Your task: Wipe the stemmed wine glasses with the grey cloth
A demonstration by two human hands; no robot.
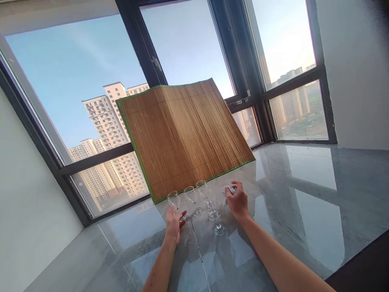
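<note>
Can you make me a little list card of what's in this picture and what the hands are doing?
place: shiny grey counter beside big windows
left hand: open, fingertips at the foot of the leftmost glass
right hand: closed on a white cloth
other glasses: three clear wine glasses, upright, clustered between the hands
bamboo mat: green-edged, leaning against the window
outside: tall buildings and blue sky
</note>
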